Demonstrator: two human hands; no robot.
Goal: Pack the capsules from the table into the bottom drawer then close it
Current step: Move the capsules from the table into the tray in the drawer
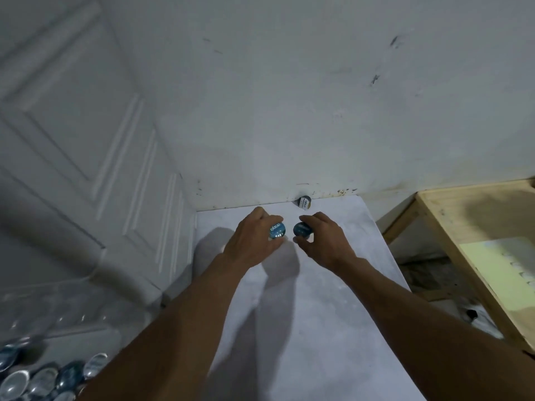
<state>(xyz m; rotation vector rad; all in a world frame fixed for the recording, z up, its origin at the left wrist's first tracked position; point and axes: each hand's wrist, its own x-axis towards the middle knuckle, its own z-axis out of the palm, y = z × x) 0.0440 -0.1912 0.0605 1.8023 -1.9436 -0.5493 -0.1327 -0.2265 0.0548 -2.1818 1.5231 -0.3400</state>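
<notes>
Both arms reach out over the white table (pixel 333 285). My left hand (pixel 252 241) grips a blue-lidded capsule (pixel 277 230) near the table's far end. Just to its right, my right hand (pixel 324 238) curls its fingers and thumb round a second blue capsule (pixel 301 229). A third capsule (pixel 304 202) with a black and white label lies on its side against the wall at the table's back edge. At the bottom left, several silver and blue capsules (pixel 43 377) lie in a clear plastic drawer (pixel 52 299), pulled out below table level.
A white panelled door (pixel 86 140) stands to the left of the table. A marked white wall runs behind it. To the right is a light wooden shelf unit (pixel 469 227) with a gap to the table.
</notes>
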